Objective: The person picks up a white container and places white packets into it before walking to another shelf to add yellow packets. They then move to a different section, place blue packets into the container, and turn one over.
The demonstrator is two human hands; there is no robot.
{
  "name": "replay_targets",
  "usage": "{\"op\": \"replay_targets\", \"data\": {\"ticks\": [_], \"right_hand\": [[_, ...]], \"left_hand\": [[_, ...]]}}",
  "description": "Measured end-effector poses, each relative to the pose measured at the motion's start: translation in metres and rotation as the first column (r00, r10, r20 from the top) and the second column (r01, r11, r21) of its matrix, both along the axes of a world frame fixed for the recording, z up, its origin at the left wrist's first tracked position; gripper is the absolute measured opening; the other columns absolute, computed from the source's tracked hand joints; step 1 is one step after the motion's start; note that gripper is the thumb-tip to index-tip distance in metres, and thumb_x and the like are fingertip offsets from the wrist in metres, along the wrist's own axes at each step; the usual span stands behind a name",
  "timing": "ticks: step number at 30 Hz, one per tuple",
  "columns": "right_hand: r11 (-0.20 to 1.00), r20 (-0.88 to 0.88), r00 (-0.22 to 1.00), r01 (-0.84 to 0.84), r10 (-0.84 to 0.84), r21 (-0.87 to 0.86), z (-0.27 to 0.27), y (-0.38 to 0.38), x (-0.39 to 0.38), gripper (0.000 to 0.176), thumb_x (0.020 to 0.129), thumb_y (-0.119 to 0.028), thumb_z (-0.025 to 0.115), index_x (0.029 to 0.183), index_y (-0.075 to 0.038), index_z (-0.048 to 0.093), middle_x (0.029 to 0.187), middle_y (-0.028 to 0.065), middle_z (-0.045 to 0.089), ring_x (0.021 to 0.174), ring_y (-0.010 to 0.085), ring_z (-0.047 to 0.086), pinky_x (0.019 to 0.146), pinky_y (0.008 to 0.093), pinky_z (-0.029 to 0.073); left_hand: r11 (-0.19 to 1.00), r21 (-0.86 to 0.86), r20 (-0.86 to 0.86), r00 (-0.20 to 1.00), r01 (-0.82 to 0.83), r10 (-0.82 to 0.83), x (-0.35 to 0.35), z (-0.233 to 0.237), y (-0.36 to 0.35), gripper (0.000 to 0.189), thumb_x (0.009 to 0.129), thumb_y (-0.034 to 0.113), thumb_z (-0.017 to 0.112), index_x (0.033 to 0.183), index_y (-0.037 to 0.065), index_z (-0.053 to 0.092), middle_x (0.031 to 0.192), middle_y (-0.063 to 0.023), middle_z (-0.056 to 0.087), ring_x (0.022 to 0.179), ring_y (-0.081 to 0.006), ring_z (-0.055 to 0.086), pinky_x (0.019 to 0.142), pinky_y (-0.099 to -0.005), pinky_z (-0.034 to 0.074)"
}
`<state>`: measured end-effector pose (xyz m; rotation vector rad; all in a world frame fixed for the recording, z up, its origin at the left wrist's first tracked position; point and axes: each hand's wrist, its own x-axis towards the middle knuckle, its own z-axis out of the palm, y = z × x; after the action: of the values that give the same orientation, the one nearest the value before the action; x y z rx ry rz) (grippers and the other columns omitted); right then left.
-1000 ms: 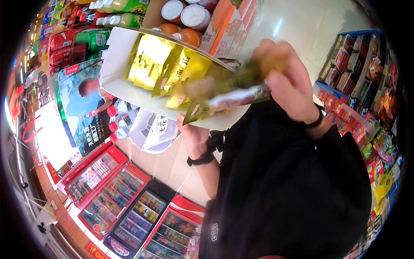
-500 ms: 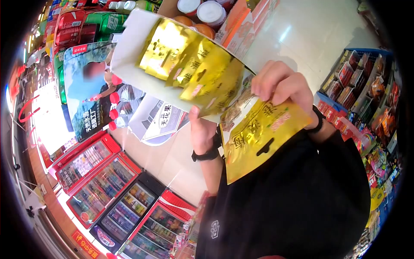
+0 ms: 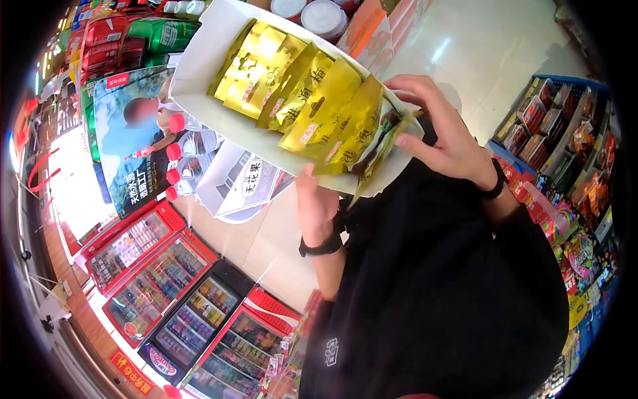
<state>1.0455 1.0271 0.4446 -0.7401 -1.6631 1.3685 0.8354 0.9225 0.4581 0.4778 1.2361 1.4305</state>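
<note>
A white open box (image 3: 193,83) of several upright gold packets (image 3: 312,100) is tilted at the upper middle. My left hand (image 3: 316,207) supports it at the lower side, its thumb by the rim and its other fingers mostly hidden below. At the right end, my right hand (image 3: 445,136) is around the box's edge, its fingers along the upper side and its thumb over the end wall. Beside that thumb, a blurred packet (image 3: 380,156) stands at the end of the row, partly beyond the rim.
Beverage bottles (image 3: 159,33) and a poster (image 3: 133,126) are at the upper left. A white carton (image 3: 232,183) lies beyond the box. Red-framed coolers (image 3: 156,279) stand lower left. A blue snack rack (image 3: 565,80) and hanging packages (image 3: 578,256) line the right.
The gold packet that my right hand held in front of the box is now in the row's right end. My right hand has moved to the box's edge, and the packets show more fully.
</note>
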Motion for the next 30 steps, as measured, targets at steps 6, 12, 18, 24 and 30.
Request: {"op": "replay_targets", "data": {"ticks": [6, 12, 18, 24, 30], "right_hand": [[0.956, -0.061, 0.966, -0.258, 0.252, -0.136, -0.010, 0.009, 0.016, 0.079, 0.077, -0.023, 0.072, 0.141, 0.000, 0.034, 0.135, 0.0168, 0.042, 0.127, 0.0276, 0.042, 0.107, 0.0364, 0.031], [0.959, 0.014, 0.959, -0.284, 0.283, 0.010, -0.004, 0.005, 0.024, 0.085, 0.070, -0.025, 0.071, 0.143, -0.005, 0.034, 0.140, 0.0186, 0.033, 0.131, 0.0322, 0.034, 0.107, 0.0387, 0.028], [0.949, -0.065, 0.947, -0.314, 0.315, 0.021, 0.011, -0.007, 0.003, 0.084, 0.069, -0.020, 0.072, 0.144, -0.007, 0.034, 0.136, 0.0175, 0.033, 0.129, 0.0318, 0.034, 0.107, 0.0387, 0.029], [0.966, -0.092, 0.962, -0.257, 0.256, 0.000, 0.015, -0.001, 0.007, 0.081, 0.073, -0.024, 0.070, 0.143, -0.004, 0.034, 0.138, 0.0176, 0.033, 0.130, 0.0298, 0.034, 0.107, 0.0373, 0.028], [0.952, -0.146, 0.988, 0.009, -0.056, -0.306, -0.004, -0.009, 0.036, 0.081, 0.076, -0.029, 0.069, 0.141, 0.003, 0.033, 0.141, 0.0142, 0.037, 0.131, 0.0259, 0.035, 0.108, 0.0361, 0.028]], "left_hand": [[1.000, -0.016, 0.005, 1.000, -0.014, 0.014, 0.028, 0.006, 0.006, 0.073, 0.080, 0.035, 0.067, 0.139, 0.005, 0.035, 0.136, -0.0128, 0.046, 0.123, -0.0303, 0.046, 0.103, -0.0477, 0.038], [0.999, -0.035, 0.022, 0.999, 0.025, -0.024, 0.024, 0.004, -0.025, 0.083, 0.079, 0.057, 0.060, 0.140, 0.009, 0.034, 0.137, -0.0097, 0.045, 0.123, -0.0295, 0.045, 0.103, -0.0485, 0.038], [0.974, 0.226, 0.091, 0.996, 0.004, -0.026, 0.002, 0.009, -0.051, 0.103, 0.070, 0.075, 0.058, 0.143, 0.008, 0.029, 0.143, -0.0093, 0.038, 0.128, -0.0307, 0.039, 0.106, -0.0508, 0.034], [0.998, 0.065, 0.036, 0.999, 0.006, -0.008, 0.006, 0.020, -0.037, 0.120, 0.060, 0.075, 0.068, 0.145, 0.003, 0.022, 0.147, -0.0119, 0.030, 0.134, -0.0317, 0.032, 0.109, -0.0504, 0.029], [0.921, 0.064, 0.045, 0.921, 0.383, -0.386, 0.029, 0.025, 0.047, 0.125, 0.062, 0.079, 0.062, 0.148, 0.009, 0.005, 0.151, -0.0122, 0.019, 0.137, -0.0306, 0.026, 0.107, -0.0493, 0.029]]}}
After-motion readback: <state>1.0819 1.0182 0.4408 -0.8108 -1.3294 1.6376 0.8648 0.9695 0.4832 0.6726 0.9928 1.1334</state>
